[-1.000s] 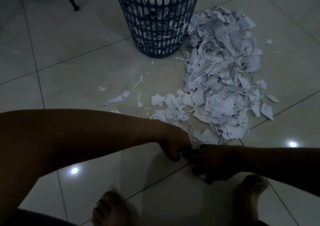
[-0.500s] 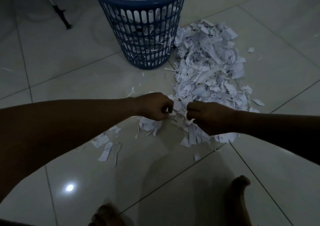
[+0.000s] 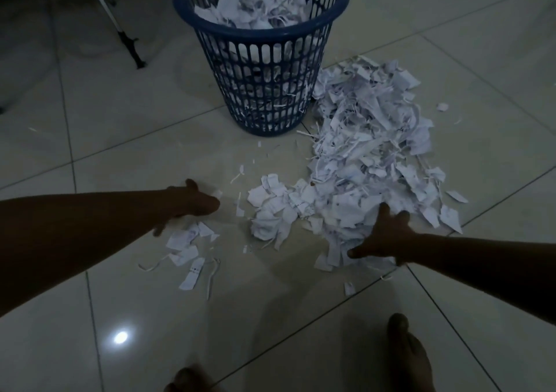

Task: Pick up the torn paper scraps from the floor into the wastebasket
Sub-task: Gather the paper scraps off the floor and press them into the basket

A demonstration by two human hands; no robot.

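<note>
Roughly half done, by the look of it. Blue wastebasket (image 3: pixel 261 51) upright, heaped nearly to the rim with torn paper. Large pile of scraps (image 3: pixel 365 157) still against its right side and nearer. Small scatter (image 3: pixel 188 248) well in front, leftward. Right hand (image 3: pixel 383 236) spread, pressing into the pile's near edge; left hand (image 3: pixel 197 203) spread flat, empty, beside the scatter.

My arms are bare to well above the wrist, with no sleeves, and both hands are ungloved: left hand (image 3: pixel 192 203), right hand (image 3: pixel 386 236). My feet (image 3: pixel 404 352) are bare too.
</note>
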